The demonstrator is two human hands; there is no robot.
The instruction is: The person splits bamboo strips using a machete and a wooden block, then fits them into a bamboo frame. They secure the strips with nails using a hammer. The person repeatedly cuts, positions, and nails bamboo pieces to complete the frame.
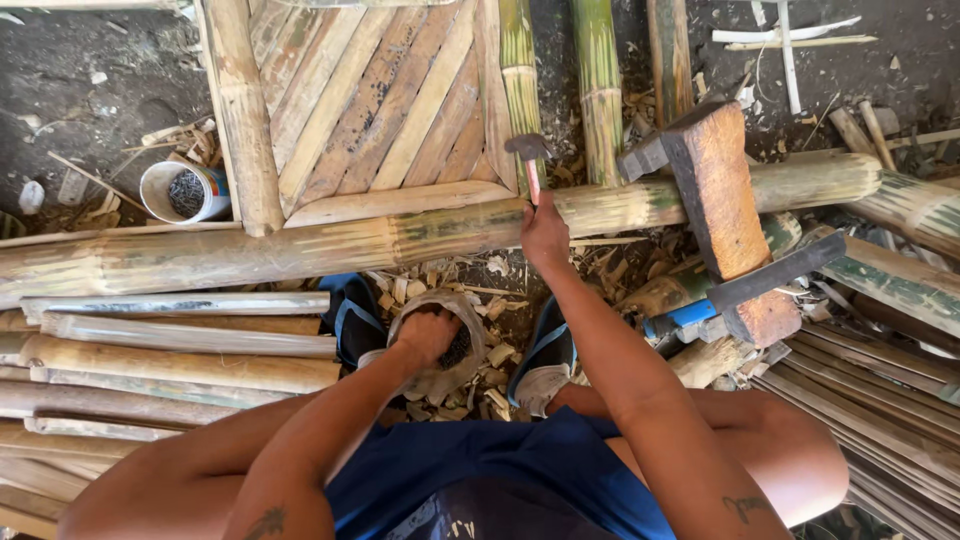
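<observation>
Above the right hand [545, 235] grip, hammer [528, 150] head, upright

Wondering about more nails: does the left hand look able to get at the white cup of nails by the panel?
Probably yes. The left hand is in a small container between the feet; only the long bamboo pole lies between it and the cup, low enough to reach over.

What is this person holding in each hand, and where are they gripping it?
The right hand grips a hammer low on its handle. The left hand reaches into a small container between the feet; whether it holds anything cannot be told.
</observation>
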